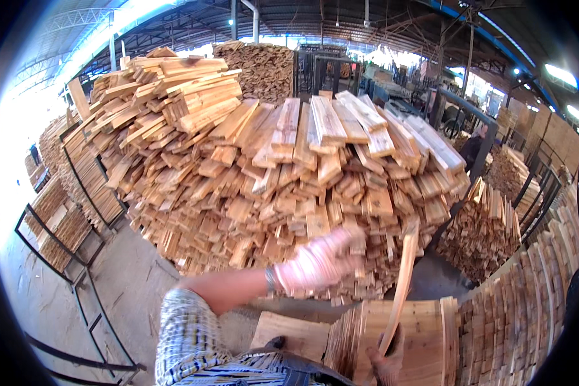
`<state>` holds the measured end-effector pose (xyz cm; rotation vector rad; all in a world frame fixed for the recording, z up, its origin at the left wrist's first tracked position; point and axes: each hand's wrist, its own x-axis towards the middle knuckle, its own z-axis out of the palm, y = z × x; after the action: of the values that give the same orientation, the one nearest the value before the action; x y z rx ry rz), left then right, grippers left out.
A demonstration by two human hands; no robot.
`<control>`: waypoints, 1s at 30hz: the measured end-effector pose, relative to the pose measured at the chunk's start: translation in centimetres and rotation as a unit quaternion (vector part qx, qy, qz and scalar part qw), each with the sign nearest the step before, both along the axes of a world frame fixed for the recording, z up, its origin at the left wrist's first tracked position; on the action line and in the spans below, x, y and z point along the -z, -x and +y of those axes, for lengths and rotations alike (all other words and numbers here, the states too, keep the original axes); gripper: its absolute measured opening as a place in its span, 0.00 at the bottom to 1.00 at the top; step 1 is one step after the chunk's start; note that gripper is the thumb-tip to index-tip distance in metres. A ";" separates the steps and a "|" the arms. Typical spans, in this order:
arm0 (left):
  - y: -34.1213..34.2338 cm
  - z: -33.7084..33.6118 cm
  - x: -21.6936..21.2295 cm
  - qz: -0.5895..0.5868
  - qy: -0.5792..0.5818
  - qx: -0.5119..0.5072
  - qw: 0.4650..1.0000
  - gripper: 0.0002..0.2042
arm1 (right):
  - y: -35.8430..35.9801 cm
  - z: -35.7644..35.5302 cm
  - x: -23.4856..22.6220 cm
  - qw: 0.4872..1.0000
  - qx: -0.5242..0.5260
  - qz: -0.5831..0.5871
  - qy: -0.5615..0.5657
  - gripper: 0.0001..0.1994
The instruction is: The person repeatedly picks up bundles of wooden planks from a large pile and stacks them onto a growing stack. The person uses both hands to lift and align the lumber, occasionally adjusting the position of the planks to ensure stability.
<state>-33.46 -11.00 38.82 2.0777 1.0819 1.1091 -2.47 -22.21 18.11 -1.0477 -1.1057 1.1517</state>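
My left hand, in a pale pinkish glove, reaches across in front of a large heap of wooden boards. Motion smears its fingers, so their closing cannot be made out. Low in the picture, my right hand grips the lower end of a narrow, slightly bowed wooden board. That board stands almost upright, its top tilted a little right, in front of the heap. Just behind and beside the right hand are wide planks set on edge in a row.
A long row of stacked boards curves along the right. Black metal frames stand on the concrete floor at left. A flat board lies by my foot. Another person is beyond the heap's right side.
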 end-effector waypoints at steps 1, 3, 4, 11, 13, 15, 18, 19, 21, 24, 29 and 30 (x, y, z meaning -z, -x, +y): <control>3.3 2.9 -1.8 -0.062 -0.051 -0.046 0.996 0.28 | 1.6 0.3 -1.7 0.998 -0.008 -0.048 0.028 0.49; 9.1 7.8 -8.0 0.016 -0.068 -0.191 0.979 0.29 | 4.4 -1.3 -6.2 0.985 -0.028 -0.143 0.092 0.42; 13.6 12.8 -8.2 0.133 -0.118 -0.327 0.928 0.36 | 6.1 -0.6 -6.8 0.987 -0.043 -0.123 0.093 0.44; 23.2 32.0 -9.1 0.281 0.110 -0.471 0.829 0.46 | 12.4 0.7 -2.0 0.985 0.013 -0.098 0.143 0.50; 24.4 34.6 -7.3 0.305 0.130 -0.443 0.833 0.41 | 13.7 0.0 -1.6 0.990 0.019 -0.077 0.112 0.51; 26.7 37.0 -7.4 0.341 0.167 -0.335 0.863 0.32 | 14.5 0.3 -2.6 0.981 0.019 -0.108 0.159 0.51; 23.7 33.0 -9.7 0.222 0.160 -0.399 0.875 0.36 | 15.5 0.8 -3.4 0.982 0.052 -0.085 0.160 0.52; 25.0 32.2 -9.7 0.172 0.161 -0.379 0.895 0.36 | 15.4 1.0 -3.6 0.980 0.047 -0.094 0.170 0.53; 28.3 30.7 -8.5 0.075 0.154 -0.341 0.924 0.36 | 15.2 1.3 -4.2 0.976 0.031 -0.108 0.185 0.54; 27.7 25.2 -6.9 -0.135 0.089 -0.233 0.959 0.39 | 13.4 1.4 -2.9 0.981 0.020 -0.159 0.113 0.55; 24.5 14.2 -8.4 -0.316 0.065 -0.135 0.937 0.41 | 11.4 1.9 -3.4 0.972 0.017 -0.205 0.118 0.51; 23.9 13.2 -8.1 -0.323 0.070 -0.102 0.938 0.39 | 10.5 2.0 -2.6 0.974 0.011 -0.216 0.064 0.49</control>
<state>-57.35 2.19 46.88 1.3463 1.0066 1.6100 -12.94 -20.23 20.70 -1.4528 -1.3648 1.0119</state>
